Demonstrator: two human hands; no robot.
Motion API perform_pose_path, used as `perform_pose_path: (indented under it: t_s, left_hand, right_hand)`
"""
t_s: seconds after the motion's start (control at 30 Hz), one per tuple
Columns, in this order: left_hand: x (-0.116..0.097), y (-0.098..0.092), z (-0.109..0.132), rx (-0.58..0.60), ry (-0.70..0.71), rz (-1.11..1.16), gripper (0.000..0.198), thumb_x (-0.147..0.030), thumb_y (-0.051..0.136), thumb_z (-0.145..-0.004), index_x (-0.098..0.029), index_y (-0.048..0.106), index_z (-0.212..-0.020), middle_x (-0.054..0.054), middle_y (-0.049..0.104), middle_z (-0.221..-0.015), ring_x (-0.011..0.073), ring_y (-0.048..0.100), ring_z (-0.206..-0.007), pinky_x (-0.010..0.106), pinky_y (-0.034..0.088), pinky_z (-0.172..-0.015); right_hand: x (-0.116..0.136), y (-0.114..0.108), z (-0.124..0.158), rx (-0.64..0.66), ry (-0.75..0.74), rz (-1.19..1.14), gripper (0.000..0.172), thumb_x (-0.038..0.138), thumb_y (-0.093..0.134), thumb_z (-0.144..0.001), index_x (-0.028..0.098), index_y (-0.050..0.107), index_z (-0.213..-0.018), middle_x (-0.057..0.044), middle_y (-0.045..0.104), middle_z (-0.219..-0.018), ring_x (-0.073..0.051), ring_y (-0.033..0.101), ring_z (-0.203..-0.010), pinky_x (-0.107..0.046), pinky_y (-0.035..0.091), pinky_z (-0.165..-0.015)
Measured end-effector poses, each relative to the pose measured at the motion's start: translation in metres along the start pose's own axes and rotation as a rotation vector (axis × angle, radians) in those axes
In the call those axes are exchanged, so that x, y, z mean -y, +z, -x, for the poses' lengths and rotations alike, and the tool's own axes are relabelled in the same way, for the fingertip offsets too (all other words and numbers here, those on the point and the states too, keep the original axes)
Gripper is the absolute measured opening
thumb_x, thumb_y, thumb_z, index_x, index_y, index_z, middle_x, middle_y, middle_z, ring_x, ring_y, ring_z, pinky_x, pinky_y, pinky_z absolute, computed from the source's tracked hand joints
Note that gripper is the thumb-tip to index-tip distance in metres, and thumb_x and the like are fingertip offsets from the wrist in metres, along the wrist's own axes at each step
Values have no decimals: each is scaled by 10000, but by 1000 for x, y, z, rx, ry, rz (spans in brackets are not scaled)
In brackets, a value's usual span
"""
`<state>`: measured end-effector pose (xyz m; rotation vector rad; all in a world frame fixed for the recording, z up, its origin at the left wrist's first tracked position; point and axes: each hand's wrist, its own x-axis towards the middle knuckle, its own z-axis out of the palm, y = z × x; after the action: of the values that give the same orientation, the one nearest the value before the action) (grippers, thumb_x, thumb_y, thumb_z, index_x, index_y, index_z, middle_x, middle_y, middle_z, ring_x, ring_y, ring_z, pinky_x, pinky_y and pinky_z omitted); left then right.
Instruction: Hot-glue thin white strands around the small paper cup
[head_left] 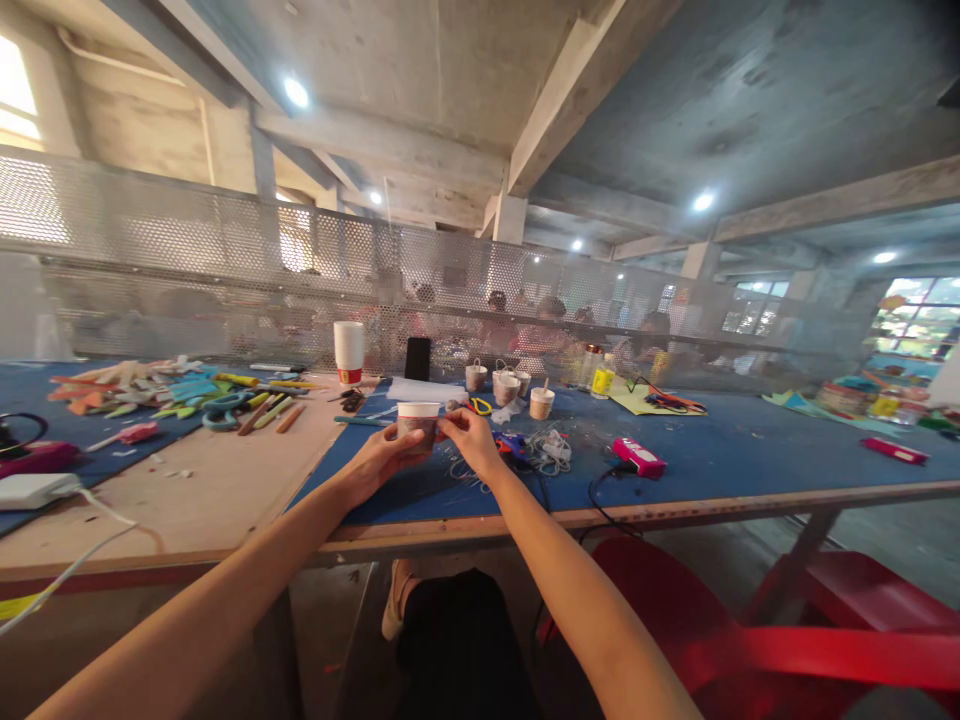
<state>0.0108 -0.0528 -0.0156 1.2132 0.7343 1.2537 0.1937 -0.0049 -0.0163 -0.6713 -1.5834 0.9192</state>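
While the long table (675, 440) with its blue mat and bare plywood strip fills most of the view, a perforated mesh screen (187, 260) runs along its far edge, with people seated dimly behind it, and a red chair (750, 620) stands low on the right. On the left of the table lies a heap of coloured tools and sticks (187, 395); a stack of white cups (349, 350) stands farther back, and a pink tool (637, 457) lies to the right. Near the middle, several small brown cups (506, 388), some with loop handles, stand together and look finished. The paper cup (418, 422) being worked on is held just above the mat at the near edge. The left hand (382, 455) is curled around its side, gripping it, and the right hand (466, 432) is closed to a pinch against its right wall. Its body looks brown and covered, but its rim band is still white and no handle shows, so it seems partway along.
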Motion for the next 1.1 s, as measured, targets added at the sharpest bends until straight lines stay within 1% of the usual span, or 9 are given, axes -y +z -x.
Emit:
perform_pose_path:
  t_s: [0.2, 0.4, 0.57, 0.67, 0.77, 0.83, 0.9, 0.97, 1.1]
  left_hand:
    - [-1, 1, 0, -16, 7, 38, 469, -260, 848, -712, -134, 722, -1146, 159, 765, -1141, 234, 738, -951, 303, 578, -846]
    - [-3, 2, -1, -92, 27, 55, 419, -223, 844, -715, -133, 726, -1106, 121, 778, -1063, 206, 740, -862, 285, 590, -775]
    - [0, -2, -4, -117, 36, 83, 390, -204, 842, -717, -132, 726, -1082, 116, 776, -1054, 201, 740, -856, 279, 587, -768]
    - [1, -4, -5, -143, 43, 123, 310, -163, 831, -722, -127, 733, -1014, 109, 777, -1022, 187, 739, -830, 266, 587, -763]
    - [1, -4, -5, -133, 31, 158, 288, -138, 815, -735, -134, 729, -1009, 97, 779, -988, 177, 740, -810, 256, 591, -748]
    - [-1, -3, -4, -116, 13, 168, 323, -136, 814, -738, -142, 722, -1047, 94, 778, -988, 187, 747, -827, 252, 594, -730]
    - [-3, -3, -4, -107, 3, 173, 347, -132, 814, -737, -146, 715, -1070, 95, 776, -1002, 200, 753, -851, 253, 598, -721]
    - [-3, -3, -4, -111, 1, 180, 325, -118, 811, -733, -139, 714, -1042, 95, 775, -980, 206, 757, -838, 257, 602, -707]
    - [0, -7, -7, -103, 9, 202, 303, -106, 794, -746, -136, 705, -1034, 99, 773, -970, 207, 761, -820, 261, 607, -703]
  right_hand:
    - [2, 0, 1, -7, 15, 42, 271, 473, 695, -797, 210, 630, -810, -7, 698, -724, -198, 701, -719, -320, 554, -759]
    - [0, 0, 2, -15, -16, 45, 221, 408, 692, -803, 209, 622, -869, 9, 677, -707, -178, 687, -669, -297, 541, -714]
    - [4, 6, 12, 43, -28, 108, 184, 385, 657, -838, 205, 650, -874, -1, 689, -730, -179, 681, -711, -293, 534, -738]
    - [10, 11, 23, 81, -98, 232, 160, 359, 648, -865, 209, 689, -903, -20, 713, -844, -181, 684, -809, -292, 526, -807]
    - [17, 9, 33, 109, -246, 397, 142, 334, 638, -895, 218, 718, -911, -45, 697, -982, -184, 661, -947, -294, 492, -912]
    - [23, -1, 37, 94, -309, 515, 157, 322, 602, -928, 221, 722, -925, -57, 682, -1007, -189, 643, -993, -301, 468, -946]
    - [28, -19, 38, 25, -297, 663, 175, 299, 557, -953, 219, 711, -931, -61, 678, -981, -196, 638, -982, -308, 463, -931]
    - [31, -42, 37, -78, -219, 829, 156, 286, 556, -948, 214, 692, -923, -66, 678, -977, -199, 644, -927, -308, 472, -876]
    - [30, -85, 37, -197, 67, 1172, 132, 309, 617, -916, 201, 659, -980, -87, 702, -1000, -224, 669, -944, -310, 473, -823]
